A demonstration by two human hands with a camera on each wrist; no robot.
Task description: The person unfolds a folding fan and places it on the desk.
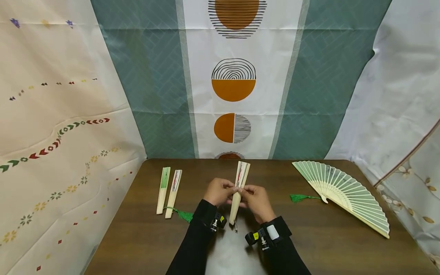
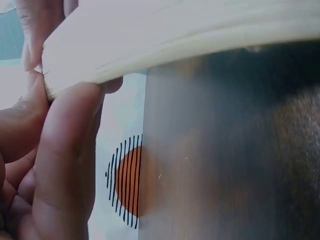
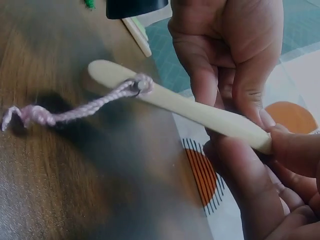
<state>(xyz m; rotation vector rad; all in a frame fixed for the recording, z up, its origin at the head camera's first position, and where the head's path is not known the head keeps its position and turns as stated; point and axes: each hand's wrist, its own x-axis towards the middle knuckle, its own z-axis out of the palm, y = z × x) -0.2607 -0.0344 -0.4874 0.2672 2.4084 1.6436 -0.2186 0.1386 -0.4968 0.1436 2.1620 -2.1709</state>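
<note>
A folded hand fan [image 1: 242, 172], pale ribs with a white printed upper part, stands tilted over the middle of the table. My left hand [image 1: 219, 192] pinches it from the left. From the right side, my right hand [image 1: 257, 201] grips the same fan between thumb and fingers. The left wrist view has the pale ribs [image 2: 150, 35] close up, with fingertips at their edge. In the right wrist view, a short pink braided cord [image 3: 95, 104] hangs from the pivot at the fan's narrow end.
Two folded fans lie at the left, one with green [image 1: 165, 177] and one with white print [image 1: 176, 183], a green tassel [image 1: 185, 216] beside it. An opened green fan [image 1: 347, 191] with a green tassel [image 1: 300, 198] lies at the right. Patterned cloth [image 1: 161, 76] hangs behind the table [image 1: 117, 244].
</note>
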